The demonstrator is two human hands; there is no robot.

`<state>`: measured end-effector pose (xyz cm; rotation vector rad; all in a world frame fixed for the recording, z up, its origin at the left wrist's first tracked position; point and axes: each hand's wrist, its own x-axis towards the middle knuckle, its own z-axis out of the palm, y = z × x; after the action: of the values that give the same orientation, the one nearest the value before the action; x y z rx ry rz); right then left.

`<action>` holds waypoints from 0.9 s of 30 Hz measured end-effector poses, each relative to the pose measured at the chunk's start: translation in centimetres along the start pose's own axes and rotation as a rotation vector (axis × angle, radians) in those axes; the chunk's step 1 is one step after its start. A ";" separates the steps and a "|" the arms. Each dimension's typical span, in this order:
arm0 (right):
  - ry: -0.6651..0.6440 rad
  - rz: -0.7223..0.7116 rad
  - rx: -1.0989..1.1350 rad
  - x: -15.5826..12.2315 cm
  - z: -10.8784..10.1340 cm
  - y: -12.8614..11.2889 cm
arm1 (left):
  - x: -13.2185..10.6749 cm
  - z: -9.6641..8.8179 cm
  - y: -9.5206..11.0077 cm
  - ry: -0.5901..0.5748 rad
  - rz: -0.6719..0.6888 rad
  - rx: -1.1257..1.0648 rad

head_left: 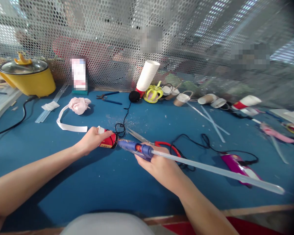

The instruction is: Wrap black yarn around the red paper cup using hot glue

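At the far left corner of the desk [88, 189] I see a yellow pot [26, 80] with a glass lid, its black cord [14, 124] running toward the left edge. Just right of it lie clear spare sticks [51, 104], then a pink fabric flower [78, 105] on a loop of white ribbon [68, 126].

My left hand [91, 140] comes in from the near left edge and is closed around a small red cup [109, 141]. The fingers wrap over the top and the cup is tipped on its side. It sits near the middle of the desk, a little left of centre, low over the blue surface; I cannot tell whether it rests on it. A tangle of black yarn [120, 127] lies just behind the cup and trails back to a yarn ball [134, 96] by the far edge, near blue-handled pliers [109, 97].

My right hand [159, 164] is wrapped tight around the grip of a blue glue gun [133, 147], whose nozzle points left at the cup's open end. I cannot tell if it touches. A long clear glue stick [210, 169] juts out behind the gun toward the near right corner. Red-handled scissors [152, 143] lie just behind the gun.

Farther right a purple glue gun [237, 164] lies on the desk. A leaning stack of white cups [148, 75] stands at the far edge, against the perforated screen [186, 32].
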<state>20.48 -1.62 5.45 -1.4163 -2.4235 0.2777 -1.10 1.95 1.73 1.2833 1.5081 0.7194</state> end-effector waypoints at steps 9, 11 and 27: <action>-0.027 -0.048 -0.234 0.5 -0.4 0.0 | 0.3 0.2 -1.0 -0.021 0.063 -0.031; -0.046 -0.045 -0.263 0.6 -0.5 0.0 | 0.2 0.2 -0.9 -0.021 0.066 -0.023; -0.087 0.024 -0.146 1.3 -0.7 -0.3 | 0.2 0.2 -0.8 -0.022 0.088 -0.023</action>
<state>19.91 -0.65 6.44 -1.5248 -2.5444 0.1741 -1.18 1.89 0.91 1.3423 1.4287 0.7744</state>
